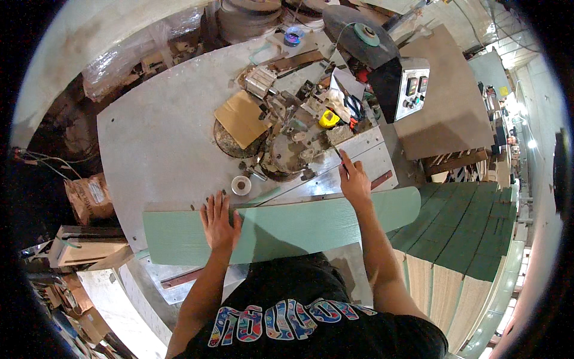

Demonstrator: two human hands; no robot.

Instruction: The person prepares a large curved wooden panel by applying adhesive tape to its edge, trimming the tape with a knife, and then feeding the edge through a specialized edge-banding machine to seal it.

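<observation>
A long pale green board (293, 230) with a rounded right end lies across the near side of the grey machine table (155, 149), close against my body. My left hand (219, 222) rests flat on the board's left half, fingers spread over its far edge. Beyond the board's far edge, my right hand (354, 179) is closed round a thin dark tool (341, 154), its kind too small to tell. The tool points at the metal machine head (293, 149) in the table's middle. A small white cup-like ring (241, 185) sits just past my left fingertips.
Behind the machine head are a motor (260, 81), a brown cardboard piece (241, 118) and a yellow tape measure (329, 119). A control box (411, 90) stands at the far right. Stacked green-faced boards (454, 221) fill the right side. A brown paper sack (89, 199) stands left.
</observation>
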